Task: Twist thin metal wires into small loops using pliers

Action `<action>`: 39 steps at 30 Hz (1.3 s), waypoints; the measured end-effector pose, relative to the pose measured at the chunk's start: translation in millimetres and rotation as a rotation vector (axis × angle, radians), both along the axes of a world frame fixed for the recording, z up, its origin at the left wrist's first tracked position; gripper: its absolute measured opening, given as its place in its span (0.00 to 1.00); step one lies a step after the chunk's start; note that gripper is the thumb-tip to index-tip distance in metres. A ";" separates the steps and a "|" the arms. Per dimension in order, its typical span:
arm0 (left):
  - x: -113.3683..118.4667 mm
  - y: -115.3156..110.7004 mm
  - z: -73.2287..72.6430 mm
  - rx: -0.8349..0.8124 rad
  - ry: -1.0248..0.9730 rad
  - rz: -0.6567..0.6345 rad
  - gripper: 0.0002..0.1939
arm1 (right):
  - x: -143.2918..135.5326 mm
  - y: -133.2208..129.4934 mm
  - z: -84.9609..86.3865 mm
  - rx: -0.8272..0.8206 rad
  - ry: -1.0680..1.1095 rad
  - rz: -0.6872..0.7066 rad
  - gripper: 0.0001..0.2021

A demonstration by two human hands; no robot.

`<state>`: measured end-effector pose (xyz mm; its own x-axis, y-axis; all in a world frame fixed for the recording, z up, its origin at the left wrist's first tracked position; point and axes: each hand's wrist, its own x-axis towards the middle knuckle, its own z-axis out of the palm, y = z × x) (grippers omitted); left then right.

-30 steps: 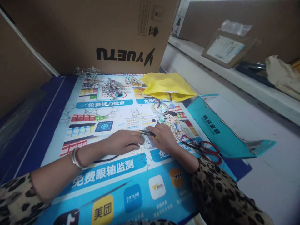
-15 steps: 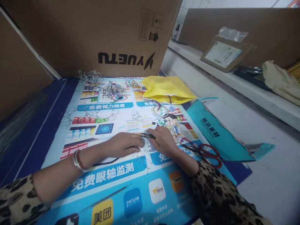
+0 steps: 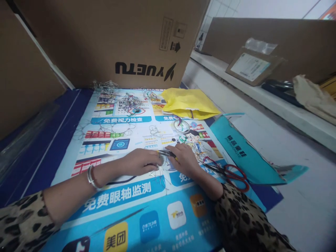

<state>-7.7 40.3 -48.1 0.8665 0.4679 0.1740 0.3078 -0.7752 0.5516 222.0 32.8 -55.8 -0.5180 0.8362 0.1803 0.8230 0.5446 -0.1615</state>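
Near the middle of the printed sheet, my right hand is closed on small pliers, whose tips point left. My left hand is closed in a pinch at those tips; what it holds is too small to make out. Thin wire lies loosely below my fingers. Beyond my right hand rests a clear ring-shaped spool with coloured wire. Red-handled scissors lie to the right of my right wrist.
Wire tangles sit at the back. A yellow bag lies at back right, a teal shoe packet at the right. A large cardboard box stands behind, and a ledge bears a parcel.
The whole view has shifted slightly, with things appearing a little lower and further right. Both hands keep nearly the same pose around the pliers.
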 end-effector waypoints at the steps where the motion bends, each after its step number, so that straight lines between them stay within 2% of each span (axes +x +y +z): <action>1: 0.3 0.2 0.2 0.000 0.002 0.002 0.11 | 0.2 0.0 -0.1 -0.001 -0.002 0.001 0.17; 39: -2.8 4.7 -3.6 0.047 -0.061 -0.060 0.11 | -4.0 2.8 3.7 0.034 -0.056 -0.009 0.16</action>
